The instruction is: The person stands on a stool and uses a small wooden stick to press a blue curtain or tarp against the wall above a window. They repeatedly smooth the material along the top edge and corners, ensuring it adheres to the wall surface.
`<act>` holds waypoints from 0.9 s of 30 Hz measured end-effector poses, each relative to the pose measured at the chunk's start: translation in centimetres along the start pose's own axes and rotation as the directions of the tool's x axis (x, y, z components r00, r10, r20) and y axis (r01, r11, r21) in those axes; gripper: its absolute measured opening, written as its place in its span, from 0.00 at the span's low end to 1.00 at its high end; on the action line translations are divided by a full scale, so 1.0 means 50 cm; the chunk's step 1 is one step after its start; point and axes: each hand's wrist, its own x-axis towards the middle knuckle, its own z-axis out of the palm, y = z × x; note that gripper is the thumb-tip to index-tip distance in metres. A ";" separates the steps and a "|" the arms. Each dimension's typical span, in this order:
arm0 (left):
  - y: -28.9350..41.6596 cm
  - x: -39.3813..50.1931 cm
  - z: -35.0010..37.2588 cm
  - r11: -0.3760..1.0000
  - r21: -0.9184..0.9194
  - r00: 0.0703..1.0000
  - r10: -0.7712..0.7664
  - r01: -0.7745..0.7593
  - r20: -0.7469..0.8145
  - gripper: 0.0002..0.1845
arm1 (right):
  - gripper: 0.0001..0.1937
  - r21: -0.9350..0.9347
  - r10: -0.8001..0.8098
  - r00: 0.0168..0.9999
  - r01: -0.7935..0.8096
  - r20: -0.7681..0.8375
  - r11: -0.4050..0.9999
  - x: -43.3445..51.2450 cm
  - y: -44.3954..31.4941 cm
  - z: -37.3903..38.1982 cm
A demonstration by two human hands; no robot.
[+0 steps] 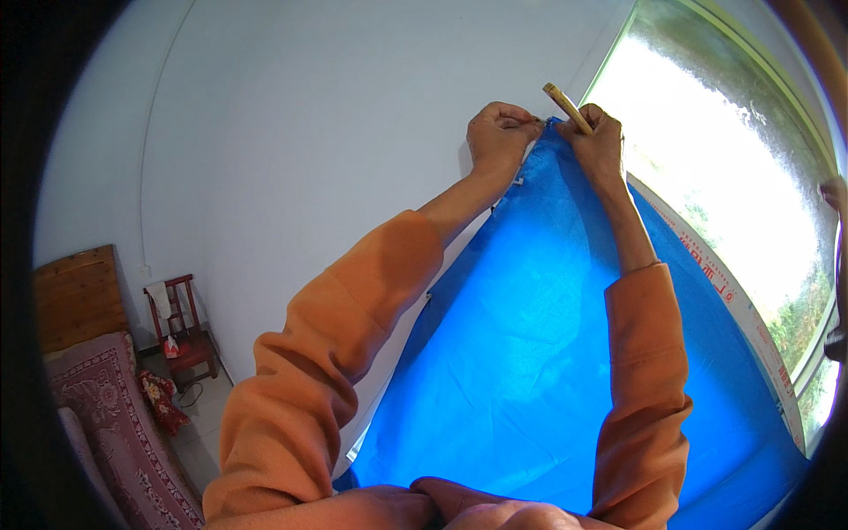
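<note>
A blue fabric sheet (510, 344) hangs before me against the window, narrowing to a top corner between my two hands. My left hand (498, 138) is at the wall side of that corner, its fingertips pinched on a small thin piece (542, 121), too small to name. My right hand (601, 140) grips a short wooden stick (562, 103), perhaps a tool handle, which points up and left. The thumb and fingers of this hand also touch the corner of the sheet. Small white clips or hooks (519, 181) show along the left edge of the sheet.
To the right is a bright window (729, 152) with a pale frame strip (712, 265) bearing red print. A pale wall (298, 132) fills the left. Below left are a wooden headboard (83, 291), a bed with a patterned pink cover (112, 411) and a dark red chair (189, 341).
</note>
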 end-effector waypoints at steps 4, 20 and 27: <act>0.004 -0.003 -0.002 0.994 -0.102 0.997 -0.052 0.046 -0.062 0.10 | 0.07 0.010 0.002 1.000 -0.002 0.000 1.000 -0.004 -0.005 -0.001; -0.007 -0.005 0.011 1.000 0.029 0.999 0.003 -0.002 -0.032 0.11 | 0.06 0.040 -0.007 1.000 0.007 0.000 0.999 -0.003 -0.001 0.002; -0.008 -0.005 0.021 0.999 0.035 0.999 0.023 -0.021 -0.048 0.11 | 0.06 0.018 0.002 1.000 -0.003 0.010 1.000 -0.004 -0.003 0.000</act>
